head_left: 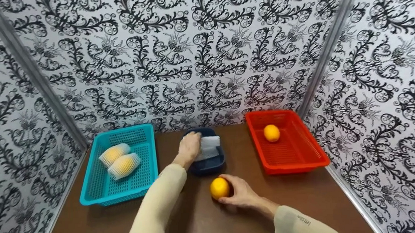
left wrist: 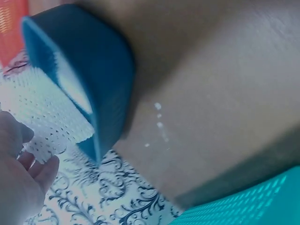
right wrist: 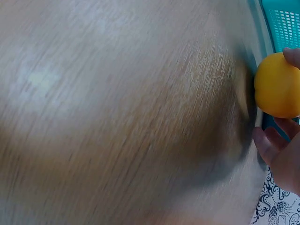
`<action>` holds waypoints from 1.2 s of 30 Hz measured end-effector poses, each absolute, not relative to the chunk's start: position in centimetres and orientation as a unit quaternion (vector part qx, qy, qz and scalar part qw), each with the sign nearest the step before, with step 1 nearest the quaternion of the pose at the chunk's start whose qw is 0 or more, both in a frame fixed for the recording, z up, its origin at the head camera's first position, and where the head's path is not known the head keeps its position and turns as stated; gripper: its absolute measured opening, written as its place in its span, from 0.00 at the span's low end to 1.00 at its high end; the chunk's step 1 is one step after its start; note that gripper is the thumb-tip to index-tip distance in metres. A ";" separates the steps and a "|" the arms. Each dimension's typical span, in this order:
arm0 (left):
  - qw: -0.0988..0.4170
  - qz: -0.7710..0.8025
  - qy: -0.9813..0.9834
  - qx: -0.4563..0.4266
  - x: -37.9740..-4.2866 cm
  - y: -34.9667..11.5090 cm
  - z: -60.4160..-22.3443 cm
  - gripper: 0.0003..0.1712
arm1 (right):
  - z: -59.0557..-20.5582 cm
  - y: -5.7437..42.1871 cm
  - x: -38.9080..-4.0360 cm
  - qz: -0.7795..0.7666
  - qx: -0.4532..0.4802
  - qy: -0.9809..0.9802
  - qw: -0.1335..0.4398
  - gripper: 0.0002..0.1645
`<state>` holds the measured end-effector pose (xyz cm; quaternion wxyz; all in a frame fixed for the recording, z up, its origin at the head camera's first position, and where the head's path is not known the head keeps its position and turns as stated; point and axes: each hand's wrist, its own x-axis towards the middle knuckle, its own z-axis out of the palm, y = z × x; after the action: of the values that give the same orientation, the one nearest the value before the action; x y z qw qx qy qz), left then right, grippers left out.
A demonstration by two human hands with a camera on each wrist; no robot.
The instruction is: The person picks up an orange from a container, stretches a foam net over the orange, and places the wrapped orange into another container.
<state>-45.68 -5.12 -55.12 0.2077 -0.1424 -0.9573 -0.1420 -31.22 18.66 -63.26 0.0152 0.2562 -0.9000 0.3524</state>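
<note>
My left hand (head_left: 190,146) is at the dark blue bin (head_left: 209,170) in the middle, pinching a white foam net sleeve (left wrist: 47,108) at its mouth. More white foam netting (head_left: 208,153) lies inside that bin. In the left wrist view, the thumb and fingers curl about the sleeve's near end. Closer to me, my right hand (head_left: 243,193) grips a round yellow-orange fruit (head_left: 219,188), its thumb and fingers on opposite sides. The right wrist view shows the same fruit (right wrist: 277,86) bare, without netting, cut off by the frame's edge.
To the left, a turquoise basket (head_left: 150,146) holds two yellow fruits (head_left: 124,166) in white foam nets. A red basket (head_left: 298,158) at the right contains one bare yellow-orange fruit (head_left: 272,133). Patterned walls (head_left: 212,61) enclose the brown table (head_left: 204,223) at the back and sides.
</note>
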 end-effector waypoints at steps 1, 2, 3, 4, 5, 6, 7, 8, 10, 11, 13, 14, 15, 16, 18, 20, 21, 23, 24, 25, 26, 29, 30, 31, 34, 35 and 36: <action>0.217 -0.155 -0.953 -0.145 -45.5 -5.2 -54.6 0.06 | -63.1 18.7 -31.3 0.350 0.252 -0.902 0.016 0.50; 0.228 -0.169 -0.947 -0.147 -45.3 -5.4 -54.3 0.05 | -63.0 18.7 -31.2 0.347 0.250 -0.904 0.015 0.51; 0.237 -0.184 -0.942 -0.149 -45.1 -5.5 -54.0 0.04 | -63.0 18.7 -31.2 0.344 0.249 -0.905 0.015 0.51; 0.247 -0.198 -0.937 -0.149 -44.8 -5.8 -53.8 0.03 | -63.0 18.6 -31.2 0.341 0.247 -0.907 0.014 0.51; 0.254 -0.212 -0.932 -0.149 -44.4 -6.0 -53.7 0.04 | -62.9 18.6 -31.1 0.339 0.246 -0.908 0.011 0.52; 0.257 -0.228 -0.927 -0.148 -44.1 -6.2 -53.6 0.05 | -62.9 18.5 -31.0 0.337 0.244 -0.909 0.008 0.52; 0.261 -0.242 -0.923 -0.147 -43.7 -6.4 -53.5 0.06 | -62.9 18.4 -30.9 0.336 0.243 -0.910 0.005 0.52; 0.263 -0.255 -0.919 -0.146 -43.3 -6.6 -53.5 0.07 | -62.9 18.4 -30.8 0.334 0.244 -0.910 0.006 0.52; 0.258 -0.280 -0.914 -0.143 -42.5 -6.9 -53.2 0.09 | -63.0 18.4 -30.6 0.328 0.245 -0.912 0.007 0.51; 0.255 -0.292 -0.911 -0.143 -42.2 -7.0 -53.0 0.09 | -63.1 18.4 -30.5 0.325 0.245 -0.914 0.010 0.51; 0.251 -0.314 -0.904 -0.144 -41.6 -7.1 -52.7 0.09 | -63.1 18.4 -30.4 0.320 0.245 -0.915 0.018 0.51; 0.249 -0.324 -0.901 -0.144 -41.4 -7.1 -52.4 0.09 | -63.1 18.5 -30.4 0.317 0.247 -0.915 0.022 0.51; 0.247 -0.331 -0.899 -0.145 -41.1 -7.2 -52.2 0.09 | -63.1 18.4 -30.4 0.318 0.247 -0.915 0.024 0.51; 0.248 -0.336 -0.897 -0.145 -40.9 -7.3 -52.0 0.09 | -63.0 18.4 -30.5 0.319 0.246 -0.915 0.024 0.52; 0.249 -0.341 -0.895 -0.144 -40.6 -7.4 -51.6 0.09 | -62.9 18.3 -30.5 0.323 0.248 -0.913 0.023 0.52; 0.249 -0.341 -0.895 -0.141 -40.2 -7.6 -51.4 0.09 | -62.9 18.1 -30.5 0.325 0.254 -0.911 0.021 0.52; 0.250 -0.341 -0.896 -0.139 -40.0 -7.8 -51.4 0.09 | -63.0 17.9 -30.5 0.327 0.255 -0.910 0.019 0.52; 0.249 -0.344 -0.895 -0.139 -39.8 -7.9 -51.4 0.08 | -62.9 17.8 -30.4 0.326 0.255 -0.910 0.019 0.51; 0.248 -0.347 -0.894 -0.139 -39.6 -7.9 -51.4 0.08 | -62.9 17.7 -30.4 0.324 0.255 -0.911 0.022 0.50; 0.249 -0.350 -0.892 -0.139 -39.5 -8.0 -51.4 0.08 | -62.9 17.6 -30.4 0.324 0.256 -0.911 0.025 0.50; 0.249 -0.352 -0.891 -0.139 -39.4 -8.0 -51.5 0.08 | -62.9 17.4 -30.3 0.322 0.256 -0.911 0.028 0.50; 0.242 -0.353 -0.894 -0.136 -39.1 -8.1 -51.6 0.08 | -63.0 16.6 -30.2 0.313 0.259 -0.913 0.036 0.49; 0.237 -0.352 -0.896 -0.132 -39.0 -8.1 -51.6 0.08 | -63.0 16.3 -30.2 0.310 0.261 -0.914 0.037 0.49; 0.231 -0.351 -0.898 -0.129 -39.0 -8.1 -51.6 0.08 | -63.1 16.0 -30.1 0.306 0.264 -0.914 0.038 0.49; 0.217 -0.356 -0.900 -0.127 -38.7 -7.9 -51.6 0.07 | -63.0 15.2 -30.0 0.293 0.275 -0.915 0.043 0.48; 0.214 -0.360 -0.899 -0.127 -38.7 -7.9 -51.5 0.07 | -63.0 15.0 -30.0 0.289 0.278 -0.915 0.045 0.48; 0.211 -0.363 -0.898 -0.128 -38.6 -7.8 -51.4 0.07 | -63.0 14.8 -30.0 0.285 0.282 -0.915 0.050 0.48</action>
<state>-38.64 -7.77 -51.39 0.2110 -0.1281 -0.8984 -0.3632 -30.05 14.76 -62.97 0.0499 0.2821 -0.9148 0.2847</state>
